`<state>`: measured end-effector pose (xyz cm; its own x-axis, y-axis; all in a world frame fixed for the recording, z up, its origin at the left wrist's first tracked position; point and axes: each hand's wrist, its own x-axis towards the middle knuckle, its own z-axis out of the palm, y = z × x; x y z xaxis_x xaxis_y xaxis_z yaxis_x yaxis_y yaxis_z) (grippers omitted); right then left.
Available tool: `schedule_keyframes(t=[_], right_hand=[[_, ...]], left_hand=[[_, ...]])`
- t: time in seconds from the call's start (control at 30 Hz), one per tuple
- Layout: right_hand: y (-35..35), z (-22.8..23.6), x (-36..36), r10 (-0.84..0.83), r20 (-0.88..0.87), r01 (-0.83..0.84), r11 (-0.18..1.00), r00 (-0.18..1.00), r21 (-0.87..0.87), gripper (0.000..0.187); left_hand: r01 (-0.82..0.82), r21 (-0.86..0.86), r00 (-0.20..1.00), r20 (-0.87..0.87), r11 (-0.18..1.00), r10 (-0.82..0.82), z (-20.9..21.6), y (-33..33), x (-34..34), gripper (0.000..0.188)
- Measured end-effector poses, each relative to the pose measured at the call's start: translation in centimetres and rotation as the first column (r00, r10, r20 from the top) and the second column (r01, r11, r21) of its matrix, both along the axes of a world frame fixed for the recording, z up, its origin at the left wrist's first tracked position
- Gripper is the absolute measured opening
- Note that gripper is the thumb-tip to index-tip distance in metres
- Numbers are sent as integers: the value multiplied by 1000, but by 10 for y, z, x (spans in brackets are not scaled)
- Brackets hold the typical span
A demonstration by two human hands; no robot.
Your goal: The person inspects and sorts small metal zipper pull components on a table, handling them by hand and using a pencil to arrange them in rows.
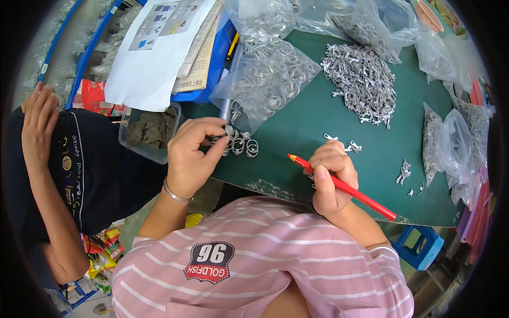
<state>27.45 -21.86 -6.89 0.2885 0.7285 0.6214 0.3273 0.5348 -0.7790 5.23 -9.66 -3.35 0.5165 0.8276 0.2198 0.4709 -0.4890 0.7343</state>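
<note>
My left hand [192,152] is at the table's near edge, thumb and forefinger pinched on a small silvery metal ring [229,130]. Just right of those fingertips lies a little cluster of metal rings with fittings [242,145]. My right hand [333,177] grips a red pencil [360,197], its tip pointing left and its other end down to the right. Beyond the right hand are a few loose metal clasps [353,147]. A large heap of grey metal clasps [360,79] sits farther back. My right palm and what is under it are hidden.
A clear bag of metal rings [270,79] lies behind my left hand. Left of it are papers [154,58] on a blue tray and a plastic tub with a grey cloth [151,130]. Bags of clasps [432,138] stand right. Another person's arm [45,175] is at far left; a blue stool [419,248] stands below.
</note>
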Motion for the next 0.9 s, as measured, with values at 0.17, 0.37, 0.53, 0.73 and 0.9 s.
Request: schedule_keyframes(t=[0.17, 0.37, 0.53, 0.73, 0.9], right_hand=[[1, 1, -6, -26, 25, 28, 997, 999, -74, 4], [28, 44, -12, -27, 481, 65, 996, 876, -61, 25], [126, 81, -6, -157, 665, 137, 987, 730, 82, 31], [205, 56, -7, 215, 789, 275, 858, 575, -435, 20], [199, 54, -7, 269, 708, 22, 928, 653, -373, 15]], left_hand=[[76, 157, 992, -114, 985, -59, -3, 1, -7, 14], [-26, -13, 993, 118, 1000, 27, 8, -10, -10, 9], [-3, -91, 984, 178, 996, 19, 20, -27, -23, 7], [46, -160, 986, 166, 986, -19, 21, -37, -43, 7], [35, -152, 994, 103, 988, -20, 16, -36, -53, 15]])
